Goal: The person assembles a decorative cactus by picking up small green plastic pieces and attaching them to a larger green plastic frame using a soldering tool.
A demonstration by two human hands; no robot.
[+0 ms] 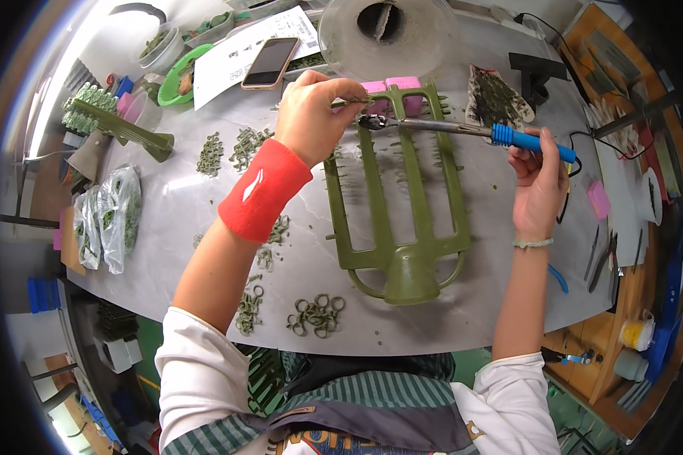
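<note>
My left hand (316,114), below a red wristband, is closed, its thumb and finger pinching a small dark green piece (366,100). Beside those fingertips is the dark, wet-looking tip of a soldering iron (463,129). My right hand (539,186) grips its blue handle, and a black cord leaves the end. Under both lies a green wax-like frame (411,277) with long parallel bars, its cup-shaped end towards me. Small green pieces stick out along the bars. The frame's far end rests by pink blocks (404,85).
Loose green rings (316,315) and other small green pieces (210,155) lie in groups at left. A phone (271,62) rests on paper at the back. A translucent funnel-like vessel (341,38), a stained pad (497,98), plastic bags (120,216) and hand tools (603,258) surround the work area.
</note>
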